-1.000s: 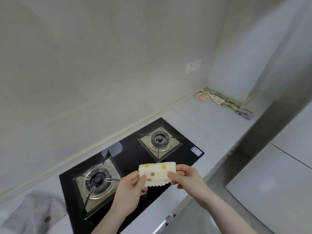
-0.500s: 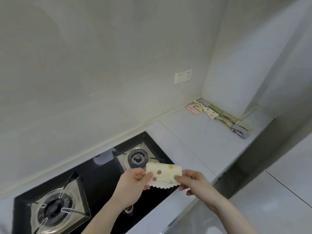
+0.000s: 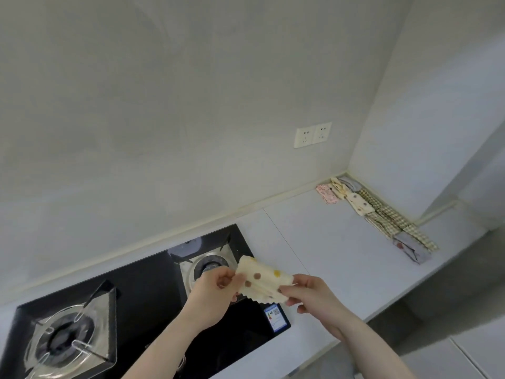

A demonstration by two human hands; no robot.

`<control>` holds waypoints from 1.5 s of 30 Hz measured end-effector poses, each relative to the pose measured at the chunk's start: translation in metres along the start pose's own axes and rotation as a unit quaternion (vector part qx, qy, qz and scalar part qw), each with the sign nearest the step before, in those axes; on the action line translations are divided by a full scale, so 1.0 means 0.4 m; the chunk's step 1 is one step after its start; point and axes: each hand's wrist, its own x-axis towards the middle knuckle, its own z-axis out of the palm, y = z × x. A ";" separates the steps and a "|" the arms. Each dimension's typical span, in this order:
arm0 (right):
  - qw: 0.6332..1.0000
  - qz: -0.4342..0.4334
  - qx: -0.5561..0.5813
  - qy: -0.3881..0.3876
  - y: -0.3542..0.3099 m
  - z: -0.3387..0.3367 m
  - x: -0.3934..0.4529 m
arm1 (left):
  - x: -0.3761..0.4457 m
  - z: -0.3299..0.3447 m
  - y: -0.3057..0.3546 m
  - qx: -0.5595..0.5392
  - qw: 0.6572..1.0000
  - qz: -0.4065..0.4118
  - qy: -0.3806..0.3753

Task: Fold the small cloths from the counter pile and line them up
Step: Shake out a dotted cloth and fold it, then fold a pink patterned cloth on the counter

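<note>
Above the front edge of the counter [image 3: 341, 269], over the stove [image 3: 142, 294], I hold a folded dotted cloth [image 3: 262, 281] in the air, my left hand [image 3: 216, 294] pinching its left end, my right hand [image 3: 311, 296] pinching its right. Folded cloths [image 3: 379, 214] line the counter's far right corner along the wall.

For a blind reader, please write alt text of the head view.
Two hands, left hand and right hand, hold a folded cream dotted cloth above a black gas stove. Folded cloths lie in a line along the far corner wall of the counter.
</note>
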 end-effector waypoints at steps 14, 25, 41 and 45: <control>0.926 0.120 0.285 0.219 0.128 -0.271 0.262 | 0.192 0.078 0.077 0.029 0.999 0.022 -0.037; 0.906 0.212 0.230 0.286 0.187 -0.655 0.603 | 0.404 0.273 0.165 0.015 0.999 -0.043 -0.023; 0.937 0.214 0.177 0.211 0.138 -0.894 0.924 | 0.483 0.372 0.234 -0.004 0.987 -0.129 0.093; 0.939 0.195 0.214 0.187 0.128 -0.932 0.937 | 0.474 0.383 0.234 -0.018 0.984 -0.142 0.106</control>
